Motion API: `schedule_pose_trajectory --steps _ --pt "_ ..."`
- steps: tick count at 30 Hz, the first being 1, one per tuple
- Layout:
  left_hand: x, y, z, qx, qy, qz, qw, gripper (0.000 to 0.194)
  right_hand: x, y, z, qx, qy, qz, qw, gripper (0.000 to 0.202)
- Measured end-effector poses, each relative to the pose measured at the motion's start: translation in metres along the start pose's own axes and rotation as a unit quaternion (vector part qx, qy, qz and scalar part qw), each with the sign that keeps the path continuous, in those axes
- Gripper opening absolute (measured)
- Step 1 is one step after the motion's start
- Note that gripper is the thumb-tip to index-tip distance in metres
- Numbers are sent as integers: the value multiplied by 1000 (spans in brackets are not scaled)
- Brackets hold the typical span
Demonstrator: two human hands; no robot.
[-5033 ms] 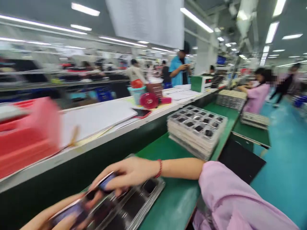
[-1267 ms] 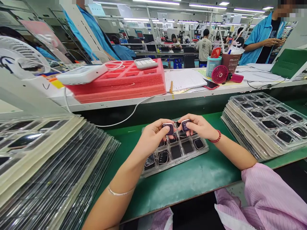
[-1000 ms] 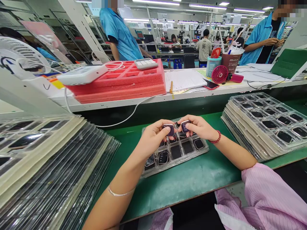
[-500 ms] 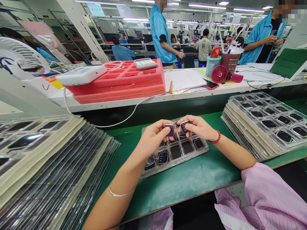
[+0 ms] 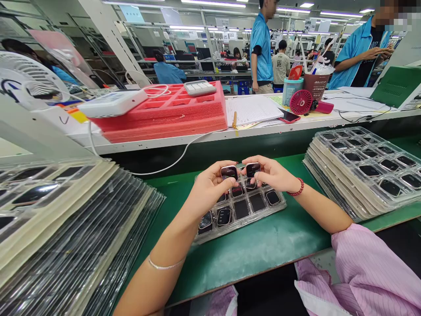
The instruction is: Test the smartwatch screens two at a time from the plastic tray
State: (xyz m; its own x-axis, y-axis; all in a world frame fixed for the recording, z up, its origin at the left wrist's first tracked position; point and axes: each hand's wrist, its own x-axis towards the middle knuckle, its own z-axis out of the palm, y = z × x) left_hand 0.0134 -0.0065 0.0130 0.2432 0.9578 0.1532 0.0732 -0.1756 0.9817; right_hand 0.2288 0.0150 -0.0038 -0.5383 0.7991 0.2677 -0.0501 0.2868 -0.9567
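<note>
Both hands are raised over a clear plastic tray [image 5: 241, 223] on the green work surface. My left hand [image 5: 210, 186] pinches a square watch body [image 5: 229, 172], thumb on its lower edge. Close beside it, my right hand [image 5: 271, 173] grips a second watch body [image 5: 253, 169] in the same way. Both screens face me and look mostly dark. In the tray's compartments lie several watch bodies, among them one with a lit list [image 5: 224, 216] and one at the right end [image 5: 272, 197]. Two front compartments show only dark bottoms. My hands hide part of the tray's back rows.
Tall stacks of filled trays stand at the left [image 5: 75, 228] and right [image 5: 362, 175]. Behind, a white shelf [image 5: 197, 139] holds red foam [image 5: 164, 116], papers [image 5: 253, 109], a cup [image 5: 292, 90] and a pink fan [image 5: 301, 102]. People stand beyond.
Both watch bodies have been tilted and raised slightly, and their lit displays have changed. A person in blue behind the shelf has moved right.
</note>
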Motion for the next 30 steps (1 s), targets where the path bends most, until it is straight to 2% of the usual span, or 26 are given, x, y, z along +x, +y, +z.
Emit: schedule_pose_trajectory --steps 7,11,15,19,24,30 --pt "-1 5 2 -8 14 15 1000 42 -2 1 1 -28 -16 -31 999 49" --pt "-1 5 2 -5 13 18 1000 36 -3 -1 0 -14 -27 -22 999 47" --pt "-1 2 1 -4 5 24 1000 41 -4 -2 0 -16 -18 -22 999 49" --pt "-1 0 1 -13 5 29 999 35 -4 -3 0 -24 -24 -26 999 44" --pt "-1 1 2 -8 11 25 1000 42 -4 -2 -1 -30 -24 -30 999 44" --pt "-1 2 2 -21 15 19 999 39 -3 -2 -1 -18 -17 -18 1000 44"
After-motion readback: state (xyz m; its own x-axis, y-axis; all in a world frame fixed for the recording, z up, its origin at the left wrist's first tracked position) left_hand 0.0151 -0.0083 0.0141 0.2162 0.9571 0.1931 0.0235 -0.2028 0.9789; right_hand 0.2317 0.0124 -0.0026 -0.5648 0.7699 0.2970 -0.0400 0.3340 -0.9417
